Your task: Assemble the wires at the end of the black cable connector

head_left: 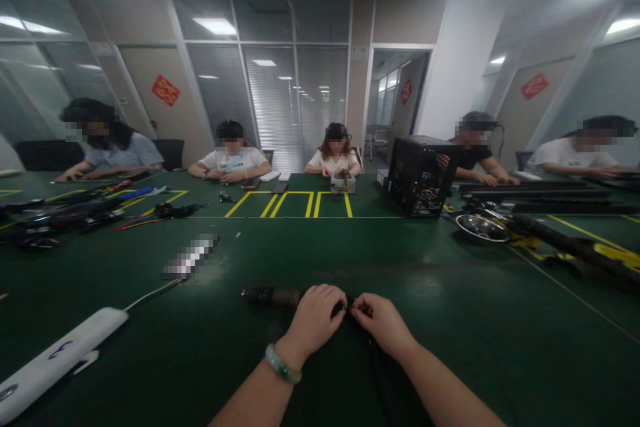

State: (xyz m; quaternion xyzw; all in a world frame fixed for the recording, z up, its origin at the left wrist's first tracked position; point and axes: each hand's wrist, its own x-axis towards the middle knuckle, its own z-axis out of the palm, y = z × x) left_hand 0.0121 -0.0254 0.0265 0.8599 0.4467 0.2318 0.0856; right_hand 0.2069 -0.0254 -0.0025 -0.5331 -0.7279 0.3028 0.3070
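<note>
A dark, rod-shaped thing [281, 297] with a brownish middle and a small shiny tip lies crosswise on the green table; its exact kind I cannot make out. My left hand [320, 317], with a green bangle on its wrist, is closed over its right part. Close by on the right, my right hand [383, 323] pinches thumb and fingers together at the rod's right end. Something small and shiny shows between the two hands, too small to name. Dark material, perhaps a strap or cloth, hangs below my right hand and is hard to see.
A white power strip [65, 360] lies at left, its cable running to a blurred device [193, 257]. Tangled dark cables [75, 210] lie beyond. A black computer case [423, 177] and a round metal dish [483, 228] stand right. Several people sit across the table.
</note>
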